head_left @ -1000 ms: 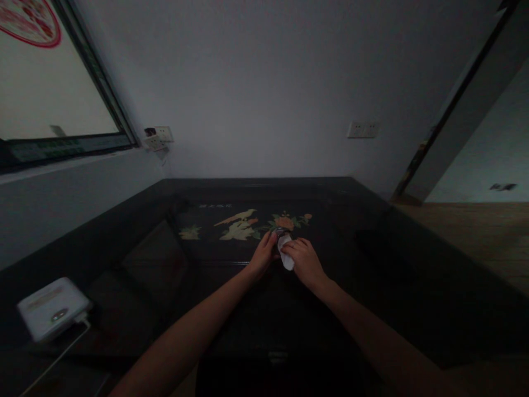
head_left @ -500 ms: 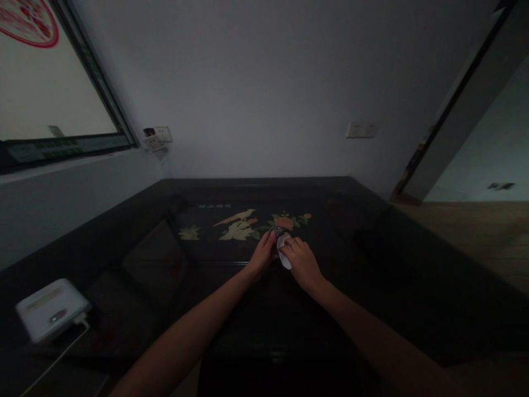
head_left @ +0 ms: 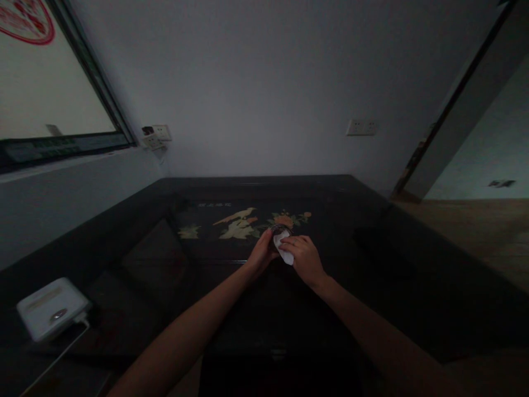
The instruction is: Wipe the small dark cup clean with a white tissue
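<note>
My left hand (head_left: 261,251) is closed around the left side of a small round object with a dark, shiny rim (head_left: 282,227); its exact kind is too dark to tell. A white tissue (head_left: 286,255) is pinched in my right hand (head_left: 305,256), which presses it into the mouth of the round object. The loose end of the tissue hangs down between the two hands. Both hands are over a dark glossy table (head_left: 248,309), just in front of its inlaid bird-and-flower picture (head_left: 237,223). Fingers hide much of the round object.
A white box-shaped device (head_left: 53,309) with a white cable (head_left: 55,358) stands at the table's left front. Behind the table rises a grey wall with sockets (head_left: 361,127) and a plug adapter (head_left: 152,140). A window (head_left: 53,82) is at the upper left.
The round object is tilted a little more toward me, so its rim shows more. My right fingers have shifted slightly with the tissue, which sits further into the opening.
</note>
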The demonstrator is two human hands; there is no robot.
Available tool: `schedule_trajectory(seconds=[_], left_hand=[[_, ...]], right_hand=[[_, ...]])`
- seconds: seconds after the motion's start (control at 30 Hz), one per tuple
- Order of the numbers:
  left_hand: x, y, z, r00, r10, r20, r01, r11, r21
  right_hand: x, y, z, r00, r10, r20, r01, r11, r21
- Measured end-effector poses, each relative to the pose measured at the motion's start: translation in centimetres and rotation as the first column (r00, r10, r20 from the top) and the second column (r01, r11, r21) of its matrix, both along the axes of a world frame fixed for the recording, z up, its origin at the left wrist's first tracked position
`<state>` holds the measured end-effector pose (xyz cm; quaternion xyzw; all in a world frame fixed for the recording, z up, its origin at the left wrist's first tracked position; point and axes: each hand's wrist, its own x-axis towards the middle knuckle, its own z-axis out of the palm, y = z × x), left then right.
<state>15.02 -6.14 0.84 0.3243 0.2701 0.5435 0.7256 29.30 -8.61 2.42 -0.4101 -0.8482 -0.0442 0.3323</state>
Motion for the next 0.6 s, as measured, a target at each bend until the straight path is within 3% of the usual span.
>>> schedule_trajectory(seconds=[0.33, 0.6], left_hand=[[-0.1, 1.0, -0.6, 0.982, -0.039, 0.185, 0.052, 0.997, -0.064], [-0.1, 0.2, 0.5, 0.992, -0.045, 0.119, 0.055, 0.995, -0.079]], right_hand=[[-0.9, -1.1, 0.5, 0.995, -0.015, 0.104, 0.008, 0.998, 0.065], [-1.1, -2.0, 1.3, 0.984, -0.044, 0.173, 0.059, 0.995, -0.083]])
